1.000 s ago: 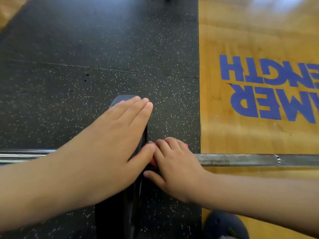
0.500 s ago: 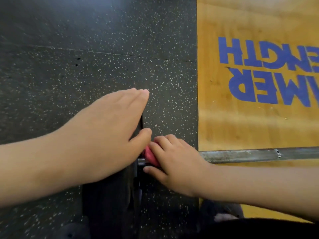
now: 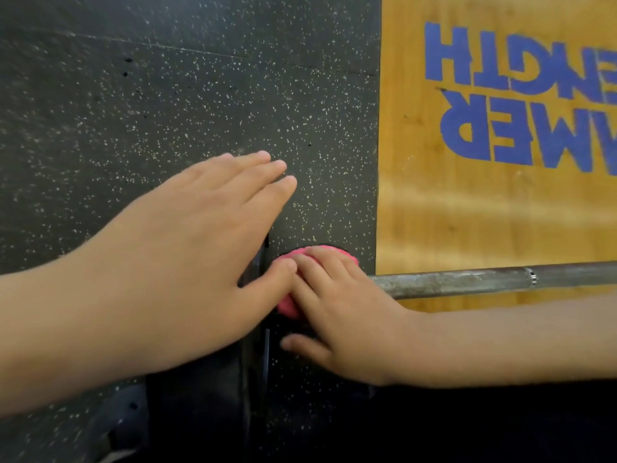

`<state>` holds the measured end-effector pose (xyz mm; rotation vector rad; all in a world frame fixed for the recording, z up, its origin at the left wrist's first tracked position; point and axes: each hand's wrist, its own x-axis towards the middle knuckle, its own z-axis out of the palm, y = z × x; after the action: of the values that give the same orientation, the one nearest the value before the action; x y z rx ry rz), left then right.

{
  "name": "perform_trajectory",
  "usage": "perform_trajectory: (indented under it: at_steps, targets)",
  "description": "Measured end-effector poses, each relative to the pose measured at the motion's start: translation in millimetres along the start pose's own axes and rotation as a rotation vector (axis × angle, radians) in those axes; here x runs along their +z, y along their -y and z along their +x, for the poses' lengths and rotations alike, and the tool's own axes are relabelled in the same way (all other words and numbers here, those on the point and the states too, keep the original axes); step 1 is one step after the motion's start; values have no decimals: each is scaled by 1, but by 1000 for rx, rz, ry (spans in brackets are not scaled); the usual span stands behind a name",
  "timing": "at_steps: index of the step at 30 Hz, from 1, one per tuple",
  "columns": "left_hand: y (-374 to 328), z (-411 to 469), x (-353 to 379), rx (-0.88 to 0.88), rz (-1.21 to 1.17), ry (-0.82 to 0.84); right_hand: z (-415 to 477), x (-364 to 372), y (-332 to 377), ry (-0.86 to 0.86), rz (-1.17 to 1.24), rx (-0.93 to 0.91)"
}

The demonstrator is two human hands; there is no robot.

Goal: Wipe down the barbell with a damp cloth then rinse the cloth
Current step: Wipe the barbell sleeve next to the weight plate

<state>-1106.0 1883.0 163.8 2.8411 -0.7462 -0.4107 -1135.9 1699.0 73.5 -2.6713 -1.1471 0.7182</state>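
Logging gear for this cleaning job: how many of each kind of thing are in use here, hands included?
hands: 2, the left hand and the right hand
cloth, pink: 1
barbell: 1
weight plate, black: 1
total: 5

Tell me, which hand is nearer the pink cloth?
Right. The right hand holds the pink cloth on the bar, fingers curled over it; the left hand lies flat on the weight plate beside it.

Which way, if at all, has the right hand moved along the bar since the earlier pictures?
No. The right hand, gripping the pink cloth, stays equally far from the ring mark on the bar.
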Motion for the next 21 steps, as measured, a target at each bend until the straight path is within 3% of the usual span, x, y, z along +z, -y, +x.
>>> perform_trajectory:
  at_steps: [4,10,16,21]
  targets:
    - [-6,3,4,-49,-66,-56,14,-15,-5,59,166,96]
    - [-5,13,2,-111,-123,-72,12,-22,-2,143,162,142]
    - [7,22,-12,-86,-151,-88,5,-19,1,46,43,89]
    - [27,43,-21,-121,-145,73,3,-8,1,-45,-8,96]
